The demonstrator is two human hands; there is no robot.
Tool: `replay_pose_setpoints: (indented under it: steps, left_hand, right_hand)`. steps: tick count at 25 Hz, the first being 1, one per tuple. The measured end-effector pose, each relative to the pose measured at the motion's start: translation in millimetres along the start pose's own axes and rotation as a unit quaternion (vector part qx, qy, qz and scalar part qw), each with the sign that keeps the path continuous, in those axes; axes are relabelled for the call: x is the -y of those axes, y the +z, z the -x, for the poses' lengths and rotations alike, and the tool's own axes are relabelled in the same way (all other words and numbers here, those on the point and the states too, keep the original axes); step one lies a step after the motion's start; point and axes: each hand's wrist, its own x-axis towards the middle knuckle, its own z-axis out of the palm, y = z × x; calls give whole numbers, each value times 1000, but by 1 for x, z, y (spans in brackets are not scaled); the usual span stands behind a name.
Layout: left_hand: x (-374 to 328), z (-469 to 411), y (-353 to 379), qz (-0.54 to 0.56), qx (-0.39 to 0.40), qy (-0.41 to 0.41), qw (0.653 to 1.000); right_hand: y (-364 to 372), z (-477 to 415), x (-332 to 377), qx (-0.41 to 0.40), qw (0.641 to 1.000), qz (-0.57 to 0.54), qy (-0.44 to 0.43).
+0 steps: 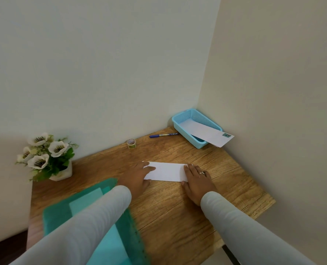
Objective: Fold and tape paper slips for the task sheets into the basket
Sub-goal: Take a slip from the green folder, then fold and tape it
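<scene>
The folded paper slip (166,172) lies flat in the middle of the desk (178,217). The left hand (137,175) presses its 9 o'clock end and the right hand (197,180) its 3 o'clock end. Each grip is spread flat, fingers straight, clasping nothing. The slip looks light, thin and quick to crease or slide, so pinching an edge likely suits. At 1 o'clock the basket (180,123) holds another slip (206,133) overhanging its rim. The label on the pen (163,135) is too small to read.

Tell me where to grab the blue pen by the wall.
Pinch the pen at mid-barrel from above, across its length. It lies flat on the table, parallel to the wall and close to it, so an approach from behind looks blocked.
</scene>
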Motion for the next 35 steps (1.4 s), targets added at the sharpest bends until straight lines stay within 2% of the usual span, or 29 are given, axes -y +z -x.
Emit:
replay_pose_setpoints:
  steps: [7, 13, 18, 21, 29, 32, 35]
  left_hand:
    - [31, 56, -18, 49, -37, 18, 998]
    - [83, 130, -11, 46, -27, 40, 998]
    - [109, 180, 1, 38, 58, 41, 997]
    - [119, 205, 12, -3, 103, 55, 993]
    - [109, 251, 28, -84, 103, 69, 989]
    - [105, 259, 32, -124, 116, 62, 984]
    - [101, 263, 33, -126, 118, 50, 984]
  right_hand:
    - [-9, 37, 38, -25, 1000, -4, -11]
    - [-5, 97, 121, -48, 995, -57, -73]
    - [12, 138, 180, -16, 985, -78, -152]
    - [25, 155, 205, -5, 982, -88, -165]
    - [40, 182, 209, 41, 983, -128, -124]
    - [42, 191, 198, 79, 984, -111, -115]
    - [49, 199, 196, 81, 986, -102, -107]
